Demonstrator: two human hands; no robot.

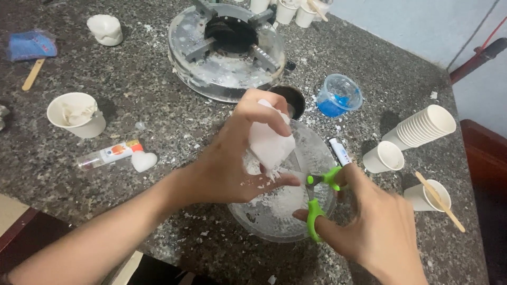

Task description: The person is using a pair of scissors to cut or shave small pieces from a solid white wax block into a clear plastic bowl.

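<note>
Hands (232, 163) gripping white block (270, 145), scissors (319, 203)

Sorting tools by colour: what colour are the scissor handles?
Bright green. The scissors in the right hand show clearly in the head view.

A speckled grey stone countertop (158, 105), polished yet dusted with white crumbs, is seen across the frame. At the centre, a matt, chalky white piece (270, 145) is held in the left hand (227, 163), and scissors (317, 203) with glossy green plastic handles are gripped in the right hand (369, 232). Beneath them a clear, smeared bowl (264, 221), glass or plastic, is filled with white flakes. At the top, a shiny metal burner (227, 50) is crusted with white residue. On the right, matt white paper cups (422, 126) are stacked, and a pale wooden stick (441, 203) rests in one cup. A translucent blue plastic tub (340, 95) is seen upper right.
</note>
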